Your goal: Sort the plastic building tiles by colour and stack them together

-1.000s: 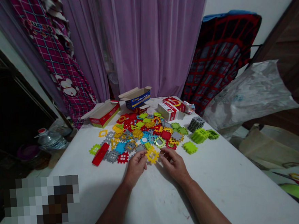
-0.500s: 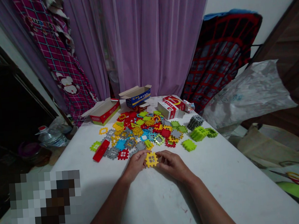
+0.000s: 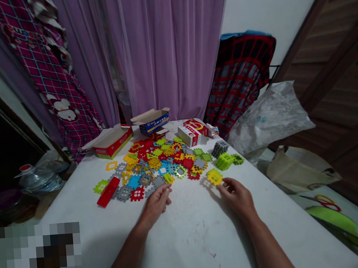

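My right hand (image 3: 237, 197) pinches the near edge of a yellow interlocking plastic tile (image 3: 215, 176) between thumb and fingers. The tile is right of the pile, where a lime green tile lay; whether it touches that tile I cannot tell. My left hand (image 3: 157, 204) is over the table at the near edge of the pile, holding nothing, its fingers loosely bent and a little apart. Close beyond its fingertips lies a small green and yellow piece (image 3: 169, 178). Past the right hand stand a lime green tile stack (image 3: 224, 161) and a grey tile stack (image 3: 219, 148).
Mixed tiles (image 3: 150, 164) spread over the middle of the white table (image 3: 186, 239). A red oblong piece (image 3: 108, 192) lies at their left. Open cartons, a red one (image 3: 114, 144), a blue one (image 3: 155, 122) and a red-white one (image 3: 193, 133), line the back.
The yellow tile has left the space between both hands and moved right in my right hand. My left hand has let go of it. The view has turned slightly to the right.
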Demonstrator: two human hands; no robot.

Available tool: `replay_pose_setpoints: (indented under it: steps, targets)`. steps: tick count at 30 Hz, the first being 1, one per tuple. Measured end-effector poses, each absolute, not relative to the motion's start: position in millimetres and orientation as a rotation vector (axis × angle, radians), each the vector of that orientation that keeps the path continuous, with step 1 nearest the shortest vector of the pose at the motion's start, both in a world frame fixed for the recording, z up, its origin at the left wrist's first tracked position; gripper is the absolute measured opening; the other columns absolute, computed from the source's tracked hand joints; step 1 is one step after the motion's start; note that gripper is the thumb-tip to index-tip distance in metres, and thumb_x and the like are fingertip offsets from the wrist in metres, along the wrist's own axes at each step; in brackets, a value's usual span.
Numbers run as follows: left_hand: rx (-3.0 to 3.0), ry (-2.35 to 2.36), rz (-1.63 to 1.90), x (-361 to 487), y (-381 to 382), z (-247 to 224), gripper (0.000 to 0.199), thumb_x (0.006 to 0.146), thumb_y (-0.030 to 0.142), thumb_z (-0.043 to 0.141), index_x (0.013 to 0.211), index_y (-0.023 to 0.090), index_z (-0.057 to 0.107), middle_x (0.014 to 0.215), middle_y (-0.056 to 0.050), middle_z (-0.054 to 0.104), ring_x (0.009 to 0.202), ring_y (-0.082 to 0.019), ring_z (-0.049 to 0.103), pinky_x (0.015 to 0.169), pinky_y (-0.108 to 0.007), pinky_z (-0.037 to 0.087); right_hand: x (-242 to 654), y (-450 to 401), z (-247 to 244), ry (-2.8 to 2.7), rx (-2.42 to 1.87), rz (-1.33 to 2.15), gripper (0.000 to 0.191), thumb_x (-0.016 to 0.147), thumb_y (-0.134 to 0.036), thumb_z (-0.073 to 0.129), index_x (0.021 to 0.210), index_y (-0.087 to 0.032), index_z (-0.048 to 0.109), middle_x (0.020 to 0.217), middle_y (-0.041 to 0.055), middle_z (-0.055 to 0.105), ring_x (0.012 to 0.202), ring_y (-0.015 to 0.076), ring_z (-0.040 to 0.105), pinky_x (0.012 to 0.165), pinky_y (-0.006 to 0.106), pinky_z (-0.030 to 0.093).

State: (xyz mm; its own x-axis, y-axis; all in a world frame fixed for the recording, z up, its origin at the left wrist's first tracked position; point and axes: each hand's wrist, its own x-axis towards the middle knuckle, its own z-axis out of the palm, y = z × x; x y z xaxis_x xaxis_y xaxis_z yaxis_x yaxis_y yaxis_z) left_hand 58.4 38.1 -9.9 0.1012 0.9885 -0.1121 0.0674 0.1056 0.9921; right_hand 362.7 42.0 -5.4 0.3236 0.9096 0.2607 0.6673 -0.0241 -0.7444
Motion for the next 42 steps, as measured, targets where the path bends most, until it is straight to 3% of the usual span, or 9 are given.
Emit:
replay_pose_setpoints:
  steps: [6,14,26,30,33,37,42]
  targets:
    - [1.220,1.244,1.026,56.4,38.5,-9.9,0.060,0.078,0.062,0.060,0.115,0.015,0.065,0.086,-0.006,0.066,0.053,-0.008,0.049,0.041,-0.019,0.033,406.3,42.8,-0.8,-1.185,-2.339,0.209,0.047,0.076,-0.054,0.057,0.106,-0.021,0.070,0.096,0.0054,0.074,0.086,0.0241,0.067,0.064,0.030,0.043]
    - [1.237,1.244,1.033,55.3,37.8,-3.0,0.057,0.076,0.061,0.062,0.108,0.015,0.068,0.077,-0.003,0.064,0.049,-0.007,0.047,0.042,-0.020,0.034,393.4,47.0,9.8,-1.252,-2.504,0.201,0.044,0.085,-0.050,0.054,0.116,-0.022,0.067,0.113,0.0068,0.071,0.100,0.0246,0.066,0.070,0.030,0.044]
    - [1.146,1.231,1.061,56.2,38.2,2.0,0.065,0.069,0.068,0.065,0.103,0.013,0.069,0.074,-0.003,0.062,0.046,-0.006,0.045,0.039,-0.019,0.031,393.9,45.8,-0.9,-1.284,-2.268,0.073,0.046,0.085,-0.051,0.049,0.114,-0.019,0.065,0.106,0.0078,0.070,0.091,0.0221,0.065,0.068,0.030,0.045]
    - [1.116,1.207,1.084,54.7,38.9,0.9,0.065,0.071,0.070,0.063,0.103,0.013,0.069,0.078,-0.003,0.063,0.047,-0.006,0.046,0.038,-0.019,0.031,365.3,62.9,9.3,-1.668,-1.990,-0.142,0.033,0.089,-0.037,0.047,0.108,-0.018,0.067,0.110,0.0107,0.069,0.102,0.0235,0.061,0.084,0.033,0.043]
    - [1.088,1.189,1.104,54.0,39.2,-0.9,0.065,0.070,0.070,0.064,0.103,0.014,0.069,0.080,-0.004,0.063,0.049,-0.006,0.047,0.038,-0.018,0.030,333.3,84.9,23.7,-1.965,-1.927,-0.201,0.034,0.089,-0.032,0.053,0.118,-0.018,0.064,0.126,0.0122,0.065,0.118,0.0268,0.053,0.094,0.037,0.039]
    - [1.059,1.172,1.133,52.7,39.5,-3.4,0.063,0.071,0.070,0.064,0.100,0.014,0.069,0.076,-0.002,0.062,0.047,-0.005,0.046,0.037,-0.017,0.030,293.7,105.5,36.8,-2.133,-2.029,-0.143,0.035,0.094,-0.039,0.049,0.115,-0.017,0.065,0.124,0.0135,0.065,0.122,0.0300,0.049,0.097,0.043,0.035]
    - [0.916,1.119,1.227,51.2,40.7,-4.0,0.063,0.067,0.070,0.069,0.097,0.014,0.068,0.082,-0.003,0.062,0.050,-0.005,0.049,0.036,-0.016,0.027,250.2,105.5,30.3,-2.200,-1.915,-0.066,0.037,0.097,-0.043,0.043,0.119,-0.021,0.063,0.128,0.0120,0.062,0.120,0.0270,0.050,0.104,0.046,0.028]
